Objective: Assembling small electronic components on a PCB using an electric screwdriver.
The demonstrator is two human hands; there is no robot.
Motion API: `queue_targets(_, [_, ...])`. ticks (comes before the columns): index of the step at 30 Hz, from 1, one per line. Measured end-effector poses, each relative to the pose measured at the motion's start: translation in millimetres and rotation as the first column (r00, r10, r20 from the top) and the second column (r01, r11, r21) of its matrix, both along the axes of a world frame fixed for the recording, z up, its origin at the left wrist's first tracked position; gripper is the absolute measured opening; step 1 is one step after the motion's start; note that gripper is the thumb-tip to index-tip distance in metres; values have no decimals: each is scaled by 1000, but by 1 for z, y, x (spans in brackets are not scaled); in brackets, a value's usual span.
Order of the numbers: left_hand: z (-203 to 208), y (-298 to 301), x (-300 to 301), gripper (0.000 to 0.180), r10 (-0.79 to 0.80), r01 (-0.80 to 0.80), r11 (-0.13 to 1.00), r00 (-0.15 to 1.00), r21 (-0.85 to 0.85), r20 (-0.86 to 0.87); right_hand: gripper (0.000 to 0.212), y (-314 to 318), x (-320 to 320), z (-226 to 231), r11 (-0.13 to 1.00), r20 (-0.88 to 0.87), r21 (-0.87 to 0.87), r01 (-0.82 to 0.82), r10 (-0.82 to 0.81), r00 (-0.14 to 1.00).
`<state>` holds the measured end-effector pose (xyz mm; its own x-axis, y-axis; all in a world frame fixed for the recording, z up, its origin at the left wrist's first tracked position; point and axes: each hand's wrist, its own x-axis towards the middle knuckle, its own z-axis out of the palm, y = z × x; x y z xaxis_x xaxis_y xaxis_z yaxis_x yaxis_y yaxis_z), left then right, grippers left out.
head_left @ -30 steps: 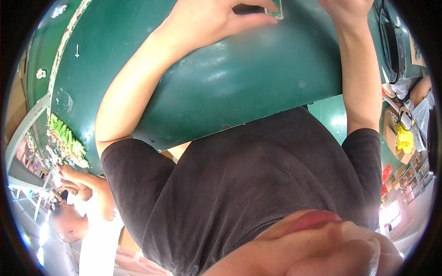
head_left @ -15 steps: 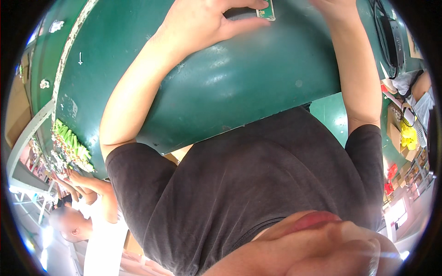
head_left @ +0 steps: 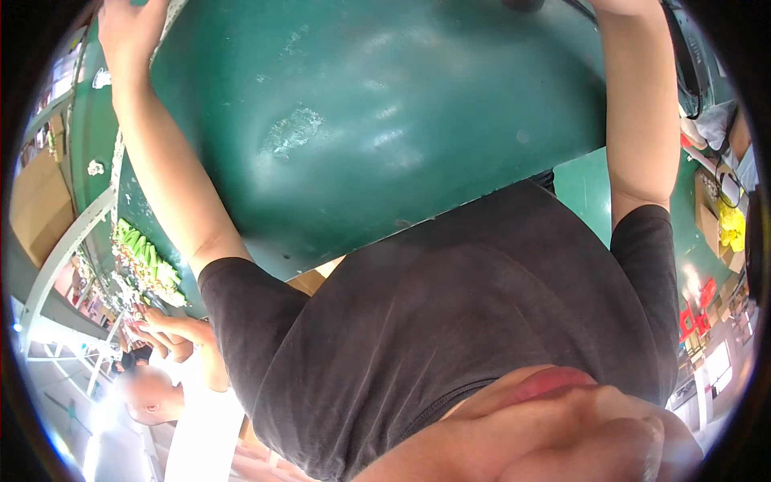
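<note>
My left hand (head_left: 132, 36) is at the upper left, over the raised pale edge of the green tabletop (head_left: 385, 104). Its fingertips run past the top of the picture, so I cannot see what they touch or hold. Of my right hand (head_left: 630, 6), only the part near the wrist shows at the upper right; the fingers are outside the picture. The green circuit board is not visible now. A small dark object (head_left: 524, 3), too cut off to identify, shows at the top edge between my hands.
Bundles of green-and-white pieces (head_left: 148, 261) lie on the table at the left, near another person (head_left: 189, 402) in white. A black device with cables (head_left: 692, 64) stands at the right, with a yellow bag (head_left: 731, 225) beyond. Pale scuffs (head_left: 293, 132) mark the tabletop.
My left hand has swung far left from the table's middle, where its fingers were at the circuit board. The board has left view. My right hand has shifted slightly up and right.
</note>
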<state>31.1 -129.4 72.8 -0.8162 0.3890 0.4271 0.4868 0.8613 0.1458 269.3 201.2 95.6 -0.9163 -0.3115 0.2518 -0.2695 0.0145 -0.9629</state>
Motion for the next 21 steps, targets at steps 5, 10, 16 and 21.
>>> queue_targets(5, [-51,-79,-63,64,-71,74,996,996,59,-47,28,0,1,13,1000,19,0,-25,25,1000])
queue_targets(10, [-28,-21,-17,35,-238,265,962,929,61,-284,27,3,5,17,1000,77,14,-11,10,997])
queue_targets(16, [-49,-19,-22,19,-274,276,959,961,69,-40,26,-3,1,18,999,151,32,6,-11,988])
queue_targets(21, [-48,-10,-16,11,-279,299,930,953,214,-119,26,-1,0,30,998,251,33,51,-58,966])
